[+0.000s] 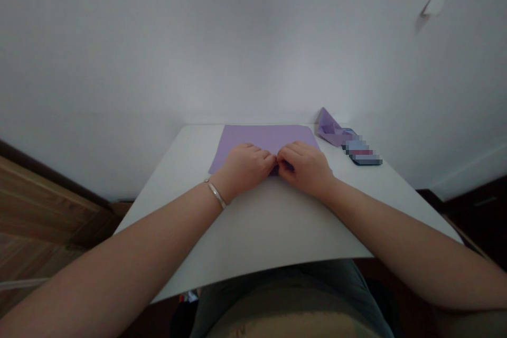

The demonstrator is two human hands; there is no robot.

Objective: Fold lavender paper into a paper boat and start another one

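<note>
A sheet of purple paper [266, 135] lies on the white table, its far edge close to the wall. At the middle of its near edge, my left hand [247, 168] and my right hand [304, 166] meet with fingertips almost touching. Both hands are closed, fingers curled and pinching the paper's near edge. My palms and wrists hide part of that edge, so the exact grip is hard to see. A silver bangle circles my left wrist.
To the right of the sheet stands a folded purple paper shape [329, 129], touching a phone [362, 152] with a blurred screen. The white table [277, 227] ends at a wall behind and at my lap in front. Wooden furniture [47, 206] stands at the left.
</note>
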